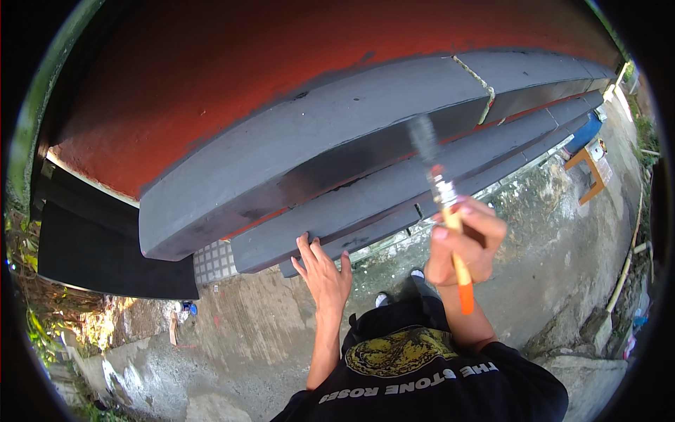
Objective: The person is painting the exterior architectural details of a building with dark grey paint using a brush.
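Observation:
My right hand point(467, 243) grips a paintbrush point(448, 193) by its pale wooden handle, which ends in orange. The brush points up and away from me, and motion blurs its bristles. Behind the bristles runs a stepped grey ledge: a broad upper step point(295, 133) and a lower step point(344, 200). Whether the bristles touch it, I cannot tell. My left hand point(325, 278) has its fingers apart, with the fingertips at the near edge of the lower step, toward its left end. Nothing is in that hand.
A red wall point(176, 105) rises behind the ledge. One pale, rough strip point(485, 84) crosses the upper step. To the right stand a wooden stool point(594, 172) and a blue container point(583, 133). A black panel point(105, 246) is at the left, above stained concrete ground point(246, 316).

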`<state>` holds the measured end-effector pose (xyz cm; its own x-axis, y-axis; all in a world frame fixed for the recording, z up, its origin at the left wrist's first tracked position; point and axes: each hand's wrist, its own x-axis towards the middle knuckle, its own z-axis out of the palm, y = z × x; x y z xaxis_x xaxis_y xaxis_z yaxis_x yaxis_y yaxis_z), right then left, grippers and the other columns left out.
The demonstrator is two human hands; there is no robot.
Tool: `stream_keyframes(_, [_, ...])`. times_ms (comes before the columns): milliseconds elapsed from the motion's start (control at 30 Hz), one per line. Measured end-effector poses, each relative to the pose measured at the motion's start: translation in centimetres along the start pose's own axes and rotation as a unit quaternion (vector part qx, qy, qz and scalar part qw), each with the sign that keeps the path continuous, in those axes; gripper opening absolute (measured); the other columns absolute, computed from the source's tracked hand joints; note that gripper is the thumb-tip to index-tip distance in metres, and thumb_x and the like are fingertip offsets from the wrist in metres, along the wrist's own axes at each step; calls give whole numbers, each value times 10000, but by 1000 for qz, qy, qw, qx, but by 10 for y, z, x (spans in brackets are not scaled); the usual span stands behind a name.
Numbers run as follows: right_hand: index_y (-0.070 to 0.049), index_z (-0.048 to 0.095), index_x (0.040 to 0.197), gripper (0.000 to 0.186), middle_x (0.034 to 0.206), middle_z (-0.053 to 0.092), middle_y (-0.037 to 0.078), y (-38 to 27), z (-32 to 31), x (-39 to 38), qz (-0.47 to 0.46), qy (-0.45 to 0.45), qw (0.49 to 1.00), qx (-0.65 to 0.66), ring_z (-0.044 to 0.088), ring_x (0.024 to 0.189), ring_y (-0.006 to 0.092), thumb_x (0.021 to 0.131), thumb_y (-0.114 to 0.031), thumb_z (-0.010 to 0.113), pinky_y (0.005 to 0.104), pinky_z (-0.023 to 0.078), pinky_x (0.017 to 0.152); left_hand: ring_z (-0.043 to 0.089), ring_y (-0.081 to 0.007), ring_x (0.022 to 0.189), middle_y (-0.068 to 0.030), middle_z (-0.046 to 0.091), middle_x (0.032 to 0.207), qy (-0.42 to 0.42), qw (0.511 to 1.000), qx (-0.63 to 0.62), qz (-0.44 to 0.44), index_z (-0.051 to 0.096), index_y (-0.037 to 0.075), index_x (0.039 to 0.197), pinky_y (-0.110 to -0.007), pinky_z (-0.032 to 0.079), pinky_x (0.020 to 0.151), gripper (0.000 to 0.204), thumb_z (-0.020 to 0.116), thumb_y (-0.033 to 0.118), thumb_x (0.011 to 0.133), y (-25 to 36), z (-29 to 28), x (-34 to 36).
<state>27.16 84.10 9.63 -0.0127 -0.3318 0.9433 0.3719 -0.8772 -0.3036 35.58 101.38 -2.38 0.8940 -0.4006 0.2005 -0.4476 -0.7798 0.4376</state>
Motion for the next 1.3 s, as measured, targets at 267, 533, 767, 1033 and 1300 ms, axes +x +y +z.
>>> stream_keyframes(267, [-93,739,911,146,1090,583,123,-5,11,-13,6,-119,984,134,672,946,285,816,18,735,328,586,793,255,-428,1477,-268,313,1516,-6,1000,2,1,412,-131,1356,-652,200,1159,652,693,219,884,5,1,3])
stream_keyframes(533, [34,670,997,139,1139,579,183,43,-42,15,92,23,970,-225,638,857,229,876,77,616,299,556,704,432,-404,1342,-218,323,1469,34,999,17,14,427,-106,1282,-634,221,1148,616,742,180,837,6,2,2])
stream_keyframes(767, [-45,750,820,74,1069,595,144,-34,25,-34,84,-133,980,119,669,951,270,785,20,759,330,583,802,248,-432,1481,-273,296,1526,-16,999,29,25,419,-143,1353,-644,196,1166,669,693,244,880,-7,11,0])
stream_keyframes(1033, [51,620,1044,123,1169,523,168,31,-34,-7,170,84,971,-143,641,813,222,936,25,566,281,596,628,335,-412,1421,-238,313,1503,10,1000,11,1,421,-107,1317,-648,207,1157,635,724,207,855,4,2,0])
stream_keyframes(1300, [-24,775,895,237,1077,624,161,-10,14,-37,103,-63,992,-27,650,917,242,701,94,708,318,550,737,249,-438,1478,-272,309,1520,-11,1000,9,-7,414,-128,1343,-653,197,1161,646,694,224,880,2,0,1])
